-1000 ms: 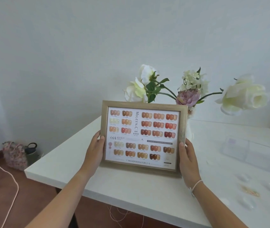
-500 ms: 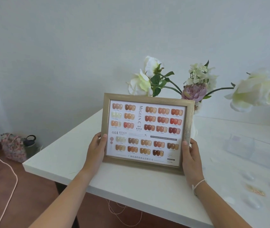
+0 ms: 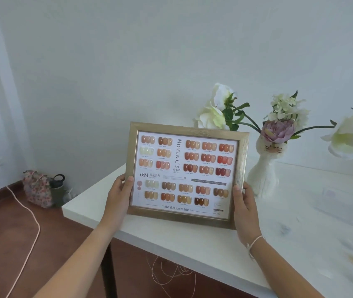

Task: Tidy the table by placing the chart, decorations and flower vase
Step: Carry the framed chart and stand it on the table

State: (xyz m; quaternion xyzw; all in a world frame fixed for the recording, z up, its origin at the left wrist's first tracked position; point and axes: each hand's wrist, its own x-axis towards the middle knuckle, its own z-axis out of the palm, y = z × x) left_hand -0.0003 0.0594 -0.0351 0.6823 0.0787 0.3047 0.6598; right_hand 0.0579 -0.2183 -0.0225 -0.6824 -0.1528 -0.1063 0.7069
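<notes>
I've carried the chart [image 3: 185,174] leftward off the vase [image 3: 265,171]; both hands' fingers [image 3: 126,181] grip its frame, not yet set down.

chart [image 3: 185,174]: gold frame, orange-brown swatches | vase [image 3: 262,171]: white | bag [image 3: 37,189]: floral

The framed chart [image 3: 185,174] says "MIGEEN.C" running vertically (near the top middle). Lower left there's "024". Rest is too blurry.

Likely a small nail salon corner, suggested by a framed nail-colour chart [image 3: 185,174], white table [image 3: 192,250], flower vase [image 3: 265,168], plain wall [image 3: 128,61].
</notes>
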